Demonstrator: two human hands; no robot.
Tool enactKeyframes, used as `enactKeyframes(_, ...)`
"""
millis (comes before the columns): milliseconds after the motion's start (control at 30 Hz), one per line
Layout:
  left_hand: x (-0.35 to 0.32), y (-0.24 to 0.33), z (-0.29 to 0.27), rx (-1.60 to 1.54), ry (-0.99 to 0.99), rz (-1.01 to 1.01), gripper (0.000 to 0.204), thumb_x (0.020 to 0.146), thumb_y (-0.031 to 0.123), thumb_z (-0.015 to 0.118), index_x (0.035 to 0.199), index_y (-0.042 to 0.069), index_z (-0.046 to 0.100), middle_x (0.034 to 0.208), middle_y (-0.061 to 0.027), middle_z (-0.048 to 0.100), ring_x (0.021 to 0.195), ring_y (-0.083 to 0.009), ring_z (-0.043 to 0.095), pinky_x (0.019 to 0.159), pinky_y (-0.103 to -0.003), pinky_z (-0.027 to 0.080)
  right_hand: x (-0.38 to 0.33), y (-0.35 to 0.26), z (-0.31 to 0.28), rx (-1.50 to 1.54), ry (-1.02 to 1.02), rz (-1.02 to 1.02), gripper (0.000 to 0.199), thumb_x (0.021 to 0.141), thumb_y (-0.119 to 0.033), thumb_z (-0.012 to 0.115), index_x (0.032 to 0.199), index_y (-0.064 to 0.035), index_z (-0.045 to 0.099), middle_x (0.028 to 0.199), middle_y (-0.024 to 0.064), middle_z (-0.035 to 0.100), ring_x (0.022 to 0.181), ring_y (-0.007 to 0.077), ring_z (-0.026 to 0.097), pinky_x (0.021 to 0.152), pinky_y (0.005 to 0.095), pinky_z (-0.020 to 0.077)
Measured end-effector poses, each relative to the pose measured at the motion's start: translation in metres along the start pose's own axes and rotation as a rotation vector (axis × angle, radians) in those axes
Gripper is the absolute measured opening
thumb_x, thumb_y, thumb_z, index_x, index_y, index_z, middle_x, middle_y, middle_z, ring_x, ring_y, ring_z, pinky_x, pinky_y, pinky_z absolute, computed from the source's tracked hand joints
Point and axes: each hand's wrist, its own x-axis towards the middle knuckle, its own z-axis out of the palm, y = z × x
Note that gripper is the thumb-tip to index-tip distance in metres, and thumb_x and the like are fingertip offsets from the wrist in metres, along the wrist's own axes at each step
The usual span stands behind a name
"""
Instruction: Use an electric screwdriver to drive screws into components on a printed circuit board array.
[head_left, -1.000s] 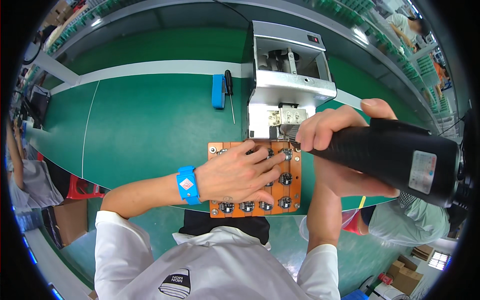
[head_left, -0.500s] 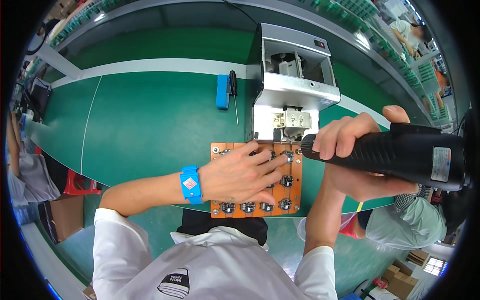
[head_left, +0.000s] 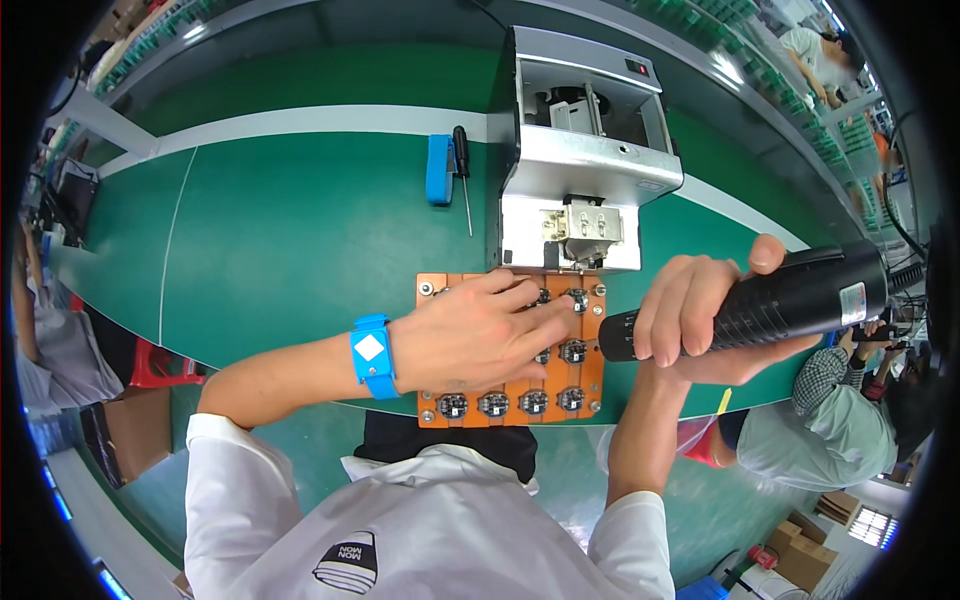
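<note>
My right hand (head_left: 690,310) is wrapped round a thick black electric screwdriver (head_left: 800,300), held nearly level with its nose pointing left. The nose is at the right edge of an orange fixture plate (head_left: 590,375), level with a small black round part (head_left: 572,351). Several such parts sit in rows on the plate, some hidden under my left hand (head_left: 480,330). That hand lies across the plate with fingers spread, the fingertips near the parts at its right side. A blue wristband (head_left: 373,357) circles my left wrist.
Just behind the plate stands a silver and black box-shaped machine (head_left: 590,165). To its left on the green table (head_left: 300,230) lie a thin screwdriver (head_left: 461,150) and a blue block-like item (head_left: 439,170). A red stool (head_left: 165,365) is at the left; other people sit at both sides.
The electric screwdriver's nose has moved toward me along the plate's right edge, from the far row to the middle one. My left hand stays over the plate. The view has shifted slightly.
</note>
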Motion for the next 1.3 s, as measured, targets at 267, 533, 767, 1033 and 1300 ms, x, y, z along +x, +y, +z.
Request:
enactKeyframes(267, 0.001, 0.0, 0.001, 0.035, -0.024, 0.002, 0.046, 0.094, 0.046, 0.065, 0.123, 0.011, 0.058, 0.143, -0.0065, 0.058, 0.105, -0.0227, 0.059, 0.087, -0.035, 0.046, 0.002, -0.001, 0.0, -0.017, -0.003, -0.026, 0.081, 0.092, -0.082, 0.035, 0.129, -0.0101, 0.041, 0.06, 0.0101, 0.054, 0.043, 0.0229, 0.055, 0.036, 0.039, 0.0502)
enactKeyframes(533, 0.0, 0.0, 0.001, 0.029, -0.017, 0.007, 0.044, 0.094, 0.044, 0.066, 0.122, 0.01, 0.058, 0.143, -0.0074, 0.058, 0.107, -0.0237, 0.06, 0.087, -0.035, 0.046, 0.0, -0.003, -0.002, -0.048, -0.012, -0.034, 0.085, 0.092, -0.083, 0.033, 0.133, -0.0091, 0.04, 0.062, 0.0097, 0.055, 0.044, 0.0224, 0.056, 0.038, 0.0386, 0.051)
enactKeyframes(767, 0.001, -0.002, -0.001, -0.021, -0.006, -0.004, 0.058, 0.094, 0.041, 0.067, 0.133, 0.0, 0.053, 0.115, -0.0085, 0.068, 0.1, -0.0245, 0.058, 0.088, -0.036, 0.045, -0.01, 0.003, 0.003, -0.258, 0.121, -0.138, 0.094, 0.09, -0.084, 0.038, 0.134, -0.0006, 0.038, 0.067, 0.0147, 0.057, 0.049, 0.0262, 0.057, 0.046, 0.04, 0.0522)
enactKeyframes(1033, 0.001, 0.001, -0.003, -0.108, -0.017, -0.066, 0.071, 0.098, 0.052, 0.055, 0.141, -0.004, 0.047, 0.09, -0.0087, 0.068, 0.097, -0.0274, 0.055, 0.092, -0.038, 0.043, -0.012, 0.015, -0.003, -0.389, 0.086, -0.035, 0.096, 0.089, -0.087, 0.031, 0.133, -0.0015, 0.036, 0.067, 0.0122, 0.053, 0.047, 0.0241, 0.052, 0.044, 0.0374, 0.0488)
enactKeyframes(1300, 0.001, 0.001, -0.002, -0.107, -0.018, -0.058, 0.068, 0.1, 0.053, 0.052, 0.137, -0.003, 0.049, 0.091, -0.0092, 0.068, 0.097, -0.0282, 0.055, 0.091, -0.039, 0.043, -0.014, 0.017, -0.005, -0.367, 0.101, 0.018, 0.095, 0.089, -0.086, 0.034, 0.132, -0.0012, 0.038, 0.067, 0.0131, 0.054, 0.049, 0.0246, 0.053, 0.047, 0.0374, 0.0497)
